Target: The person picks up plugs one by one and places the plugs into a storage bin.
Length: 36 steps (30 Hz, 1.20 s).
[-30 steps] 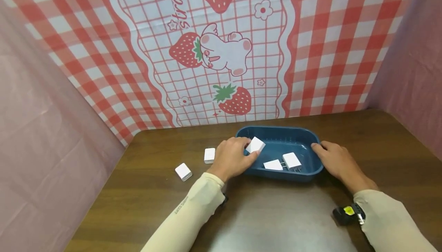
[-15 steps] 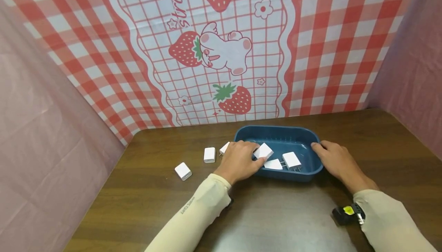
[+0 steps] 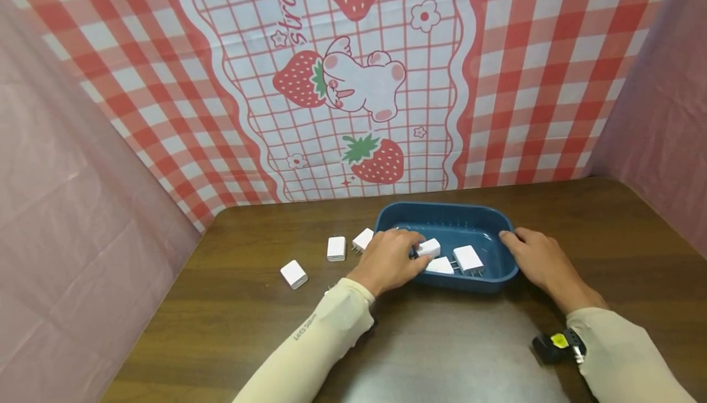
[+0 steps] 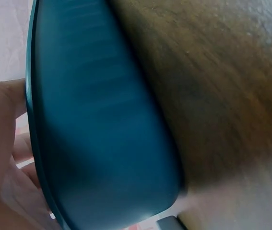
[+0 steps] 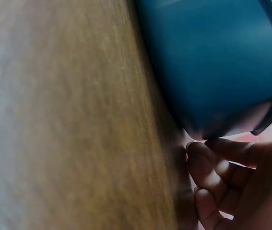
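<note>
In the head view a blue plastic bin (image 3: 461,230) sits on the table. My left hand (image 3: 388,260) reaches over its left side and pinches a white charger plug (image 3: 428,248) between thumb and fingers, low inside the bin. Just below that plug lies a second white charger plug (image 3: 440,265). A third charger plug (image 3: 468,259), prongs showing, rests to the right of them. My right hand (image 3: 538,260) holds the bin's right end, thumb over the rim. Both wrist views show mostly the bin's outer wall (image 4: 102,120); the pinched plug is hidden in the left one.
Left of the bin, several more white charger plugs lie on the wooden table (image 3: 232,323), among them one plug (image 3: 336,248), another plug (image 3: 294,274) and a plug (image 3: 363,239) beside the bin. A checked strawberry cloth (image 3: 513,84) hangs behind.
My left hand has moved right and lowered the pinched charger plug deeper into the bin. A plug beside the bin has come into sight behind it. My right hand has stayed put.
</note>
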Available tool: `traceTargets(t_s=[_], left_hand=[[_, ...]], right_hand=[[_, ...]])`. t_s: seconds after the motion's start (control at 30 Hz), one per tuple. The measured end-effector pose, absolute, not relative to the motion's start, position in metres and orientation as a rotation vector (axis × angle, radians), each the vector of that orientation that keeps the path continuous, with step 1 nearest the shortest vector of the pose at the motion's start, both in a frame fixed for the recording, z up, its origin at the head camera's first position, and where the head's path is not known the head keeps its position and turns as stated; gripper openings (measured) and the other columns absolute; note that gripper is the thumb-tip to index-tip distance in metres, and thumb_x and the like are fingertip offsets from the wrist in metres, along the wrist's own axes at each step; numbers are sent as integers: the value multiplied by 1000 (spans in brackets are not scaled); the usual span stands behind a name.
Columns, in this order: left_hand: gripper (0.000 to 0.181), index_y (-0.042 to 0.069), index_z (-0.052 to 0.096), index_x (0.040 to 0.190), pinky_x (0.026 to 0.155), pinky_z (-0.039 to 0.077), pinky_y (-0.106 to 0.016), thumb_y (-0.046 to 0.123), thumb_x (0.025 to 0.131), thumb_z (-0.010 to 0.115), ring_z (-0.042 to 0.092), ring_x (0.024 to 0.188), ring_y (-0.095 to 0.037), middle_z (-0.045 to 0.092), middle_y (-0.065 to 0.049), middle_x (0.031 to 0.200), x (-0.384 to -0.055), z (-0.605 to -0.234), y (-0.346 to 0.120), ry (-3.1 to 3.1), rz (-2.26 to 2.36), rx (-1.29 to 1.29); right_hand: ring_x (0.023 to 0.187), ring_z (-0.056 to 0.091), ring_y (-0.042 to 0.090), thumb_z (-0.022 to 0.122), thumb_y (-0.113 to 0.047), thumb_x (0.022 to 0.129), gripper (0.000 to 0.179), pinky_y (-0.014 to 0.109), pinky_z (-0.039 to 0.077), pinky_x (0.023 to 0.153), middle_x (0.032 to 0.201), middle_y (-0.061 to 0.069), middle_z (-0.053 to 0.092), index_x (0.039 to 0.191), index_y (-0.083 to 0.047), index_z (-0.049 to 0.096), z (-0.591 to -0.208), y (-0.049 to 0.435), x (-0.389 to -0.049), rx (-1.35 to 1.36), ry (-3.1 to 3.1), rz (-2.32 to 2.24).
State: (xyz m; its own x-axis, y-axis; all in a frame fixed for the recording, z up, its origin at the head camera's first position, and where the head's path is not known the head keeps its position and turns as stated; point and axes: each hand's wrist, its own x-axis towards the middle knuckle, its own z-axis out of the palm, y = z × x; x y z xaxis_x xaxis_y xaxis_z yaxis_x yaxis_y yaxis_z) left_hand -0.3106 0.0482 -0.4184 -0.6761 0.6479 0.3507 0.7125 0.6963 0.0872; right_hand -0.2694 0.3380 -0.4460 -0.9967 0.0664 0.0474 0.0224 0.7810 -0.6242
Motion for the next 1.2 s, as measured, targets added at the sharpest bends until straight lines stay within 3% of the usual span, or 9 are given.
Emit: traceTargets(t_s=[0.1, 0.33, 0.53, 0.77, 1.2], left_hand=[[30, 17, 76, 109, 73, 51, -27, 40, 92, 70, 65, 86, -7, 74, 7, 95, -309, -420, 47, -2582, -340, -1071], [26, 10, 72, 115, 85, 51, -30, 24, 93, 69, 65, 94, -14, 72, 3, 96, -306, -427, 35, -2457, -536, -1032], [19, 7, 72, 108, 75, 52, -32, 16, 92, 66, 62, 83, -15, 70, 0, 91, -312, -422, 12, -2293, -686, -919], [14, 11, 74, 100, 74, 52, -35, 18, 92, 65, 64, 82, -15, 71, 2, 90, -317, -426, -32, -2355, -623, -722], [7, 14, 75, 90, 62, 51, -42, 17, 86, 70, 66, 73, -22, 69, 3, 80, -311, -433, -87, -2425, -407, -666]], right_hand=[[102, 54, 47, 32, -48, 106, 69, 66, 42, 88, 123, 36, 55, 133, 13, 49, -446, 338, -268, -80, -2902, 1006], [101, 55, 44, 34, -46, 107, 65, 63, 44, 86, 121, 34, 57, 130, 11, 52, -449, 334, -270, -65, -2882, 1016], [101, 54, 47, 33, -46, 107, 65, 65, 42, 86, 120, 36, 56, 129, 12, 52, -448, 337, -269, -85, -2885, 1003], [101, 54, 46, 34, -47, 106, 67, 64, 43, 86, 120, 35, 57, 131, 13, 51, -446, 339, -270, -69, -2885, 1024], [105, 53, 48, 34, -48, 106, 68, 67, 41, 89, 124, 37, 55, 133, 13, 49, -448, 340, -270, -72, -2879, 1022]])
